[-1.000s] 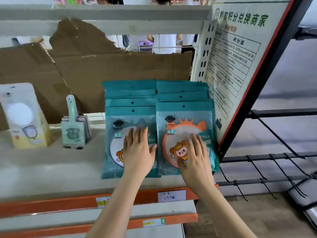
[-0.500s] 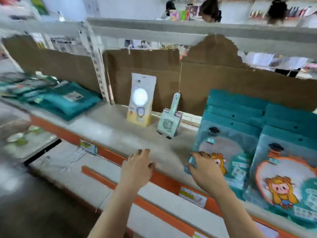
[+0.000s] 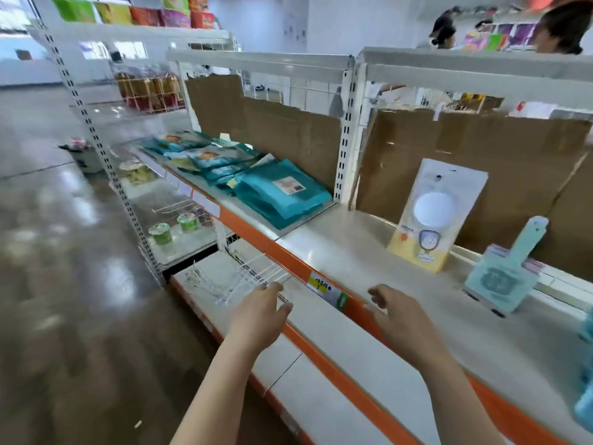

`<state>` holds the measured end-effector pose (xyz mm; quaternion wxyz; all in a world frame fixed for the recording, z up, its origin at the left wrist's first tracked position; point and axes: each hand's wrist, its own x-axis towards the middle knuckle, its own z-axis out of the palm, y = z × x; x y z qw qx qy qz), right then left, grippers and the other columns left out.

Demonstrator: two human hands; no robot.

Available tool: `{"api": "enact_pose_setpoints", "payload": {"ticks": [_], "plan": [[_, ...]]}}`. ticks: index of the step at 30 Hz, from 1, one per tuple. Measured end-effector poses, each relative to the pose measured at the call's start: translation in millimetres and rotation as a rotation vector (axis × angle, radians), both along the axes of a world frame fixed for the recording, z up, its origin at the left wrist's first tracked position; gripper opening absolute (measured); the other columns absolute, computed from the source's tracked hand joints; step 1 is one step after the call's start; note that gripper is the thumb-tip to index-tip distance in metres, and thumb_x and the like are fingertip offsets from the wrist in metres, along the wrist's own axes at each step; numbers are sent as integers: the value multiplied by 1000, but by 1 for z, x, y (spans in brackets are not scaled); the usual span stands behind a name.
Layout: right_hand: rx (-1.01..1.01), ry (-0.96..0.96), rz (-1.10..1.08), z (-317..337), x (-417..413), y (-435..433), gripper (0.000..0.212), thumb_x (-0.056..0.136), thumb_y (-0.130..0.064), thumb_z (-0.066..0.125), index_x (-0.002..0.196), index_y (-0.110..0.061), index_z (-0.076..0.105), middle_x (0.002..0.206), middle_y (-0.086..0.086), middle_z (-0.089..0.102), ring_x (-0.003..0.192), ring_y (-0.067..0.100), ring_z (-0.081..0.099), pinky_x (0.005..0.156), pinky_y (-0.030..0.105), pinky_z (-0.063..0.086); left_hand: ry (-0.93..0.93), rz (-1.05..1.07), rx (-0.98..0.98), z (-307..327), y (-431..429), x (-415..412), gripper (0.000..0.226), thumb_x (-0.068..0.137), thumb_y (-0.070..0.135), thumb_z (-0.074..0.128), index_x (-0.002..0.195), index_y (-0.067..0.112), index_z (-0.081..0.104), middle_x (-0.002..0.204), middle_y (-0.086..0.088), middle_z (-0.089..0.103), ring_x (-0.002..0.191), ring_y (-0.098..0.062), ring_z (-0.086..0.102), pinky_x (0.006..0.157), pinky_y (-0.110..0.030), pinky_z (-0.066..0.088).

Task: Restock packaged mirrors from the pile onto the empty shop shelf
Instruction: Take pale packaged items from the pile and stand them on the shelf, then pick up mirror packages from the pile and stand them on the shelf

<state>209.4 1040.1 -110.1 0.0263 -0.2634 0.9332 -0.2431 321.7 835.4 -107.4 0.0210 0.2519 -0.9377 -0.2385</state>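
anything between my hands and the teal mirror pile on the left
Nothing visible. The left hand and right hand hover empty by the shelf; its bare top runs from them to the teal pile.

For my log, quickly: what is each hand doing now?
Left hand: open, holding nothing.
Right hand: open, fingers loosely curled, holding nothing.

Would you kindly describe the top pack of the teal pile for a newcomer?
Start at the white slotted upright post dividing the orange-edged shelf. Left of its foot lies the pile of teal plastic packs. The nearest, topmost pack shows a plain back with a pale rectangular label; packs farther left show printed fronts.
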Motion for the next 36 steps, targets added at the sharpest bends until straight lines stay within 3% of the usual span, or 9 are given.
{"api": "enact_pose_setpoints", "payload": {"ticks": [9, 14, 24, 30, 36], "plan": [[58, 22, 201, 7, -25, -147, 29, 93, -35, 52, 119, -24, 54, 115, -4, 62, 102, 16, 56, 84, 31, 46, 11, 165, -11, -10, -112, 9, 46, 97, 41, 42, 139, 24, 36, 140, 0, 45, 122, -20, 49, 93, -35, 44], [-18, 38, 300, 8, -54, -234, 33, 93, -36, 52, 124, -24, 52, 121, -6, 60, 108, 13, 55, 91, 34, 48, 16, 244, -41, -10, -181, -9, 48, 96, 39, 44, 141, 24, 32, 134, -3, 48, 116, -22, 53, 91, -40, 47], [-42, 2, 440, 18, -115, -387, 36, 92, -33, 53, 126, -21, 51, 125, -2, 59, 114, 16, 54, 94, 36, 45, 40, 400, -52, 2, -300, -40, 50, 96, 39, 44, 143, 29, 29, 139, 1, 45, 126, -20, 46, 95, -34, 43], [1, 6, 496, 16, -130, -454, 37, 93, -32, 52, 129, -23, 46, 127, -3, 55, 112, 16, 53, 90, 34, 45, 25, 415, -46, 0, -358, -44, 47, 97, 38, 42, 141, 31, 29, 131, 3, 47, 120, -20, 49, 89, -33, 44], [3, 47, 431, 18, -142, -531, 40, 93, -35, 53, 131, -23, 45, 128, -2, 53, 117, 17, 51, 93, 36, 45, 46, 339, -76, 2, -448, -63, 48, 97, 38, 43, 141, 26, 30, 132, 2, 47, 121, -20, 48, 92, -35, 45]]}}
